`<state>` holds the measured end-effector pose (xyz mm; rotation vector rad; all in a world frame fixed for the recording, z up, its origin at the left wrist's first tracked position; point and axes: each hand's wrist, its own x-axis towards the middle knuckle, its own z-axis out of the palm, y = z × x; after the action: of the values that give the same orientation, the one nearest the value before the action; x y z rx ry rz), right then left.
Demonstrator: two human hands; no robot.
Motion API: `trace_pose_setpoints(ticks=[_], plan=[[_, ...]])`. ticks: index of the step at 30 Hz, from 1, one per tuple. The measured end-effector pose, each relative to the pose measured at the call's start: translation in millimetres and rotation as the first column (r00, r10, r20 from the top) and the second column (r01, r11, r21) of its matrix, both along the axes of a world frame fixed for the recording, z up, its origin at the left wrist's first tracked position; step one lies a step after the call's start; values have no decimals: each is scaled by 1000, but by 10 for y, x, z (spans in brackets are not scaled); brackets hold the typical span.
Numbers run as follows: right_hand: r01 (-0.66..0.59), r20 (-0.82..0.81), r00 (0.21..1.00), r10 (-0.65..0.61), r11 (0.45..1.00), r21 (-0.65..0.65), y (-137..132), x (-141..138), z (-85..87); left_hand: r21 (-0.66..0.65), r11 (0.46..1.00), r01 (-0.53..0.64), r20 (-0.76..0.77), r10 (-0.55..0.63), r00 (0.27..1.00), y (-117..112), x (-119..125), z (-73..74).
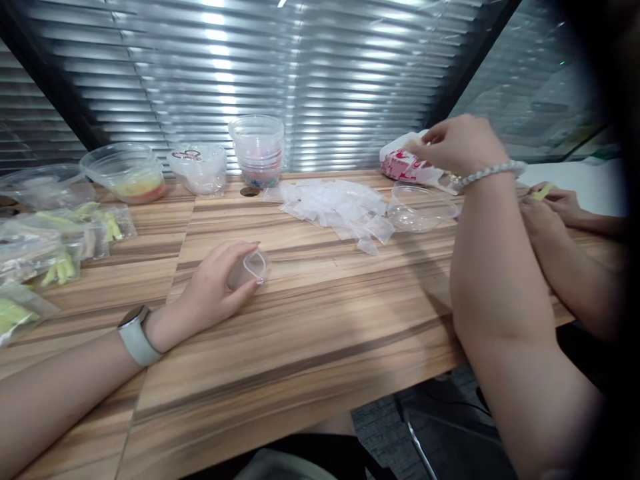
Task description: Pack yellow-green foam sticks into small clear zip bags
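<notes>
Over the brown wood-grain worktop, the left hand clamps its fingers around a small clear plastic bag, seemingly so its mouth gapes, while the right hand pinches a small pale piece beside the red-and-white printed packet, apparently placed within reach.

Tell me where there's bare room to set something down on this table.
The striped wooden table is barest between the left hand, the pile of translucent plastic packets, the right forearm and its front edge. It's crowded at far left with clear bags of yellow-green pieces, and along the back with clear plastic tubs.
</notes>
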<state>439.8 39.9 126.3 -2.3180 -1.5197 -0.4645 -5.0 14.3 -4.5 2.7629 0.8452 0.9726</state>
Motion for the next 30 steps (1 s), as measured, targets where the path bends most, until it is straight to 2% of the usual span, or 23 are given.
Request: trace_pose_setpoints(ticks=[3,6,7,9,11,13,15,17,19,22,24,28,30], plan=[[-269,-98,954,283,954,134,-255,-480,224,-12,1000,12,-3,-12,1000,-1,2,-5],[-438,-142,868,475,869,231,-447,-948,295,-6,1000,-3,37,3,999,-7,8,-34],[-510,-207,805,556,827,237,-472,-1089,279,-12,1000,-11,59,12,998,-11,12,-49],[-699,-430,573,698,690,187,-458,-1353,203,-40,999,-21,105,25,994,-18,22,-78],[-845,-619,359,699,525,103,-383,-1603,106,-78,997,-21,143,32,989,-22,35,-97],[-907,-697,269,665,418,50,-291,-1843,38,-105,994,-13,168,31,985,-17,47,-100],[-925,-719,229,656,378,50,-219,-2053,22,-113,994,-6,199,29,980,-5,56,-89],[-926,-722,196,663,367,86,-177,-2206,37,-125,992,-21,226,49,973,10,61,-71],[-927,-716,159,680,353,129,-151,-2295,41,-153,987,-57,257,96,962,20,61,-49],[-944,-727,112,678,302,136,-106,-2328,-29,-218,971,-95,296,159,942,18,59,-9],[-953,-738,122,664,287,101,-55,-2309,-114,-261,962,-83,302,163,939,9,58,15],[-954,-733,188,654,299,21,58,-2248,-240,-285,958,-26,316,119,941,5,62,20],[-963,-733,201,649,269,-26,89,-2230,-253,-278,960,-23,323,115,939,9,65,11]])
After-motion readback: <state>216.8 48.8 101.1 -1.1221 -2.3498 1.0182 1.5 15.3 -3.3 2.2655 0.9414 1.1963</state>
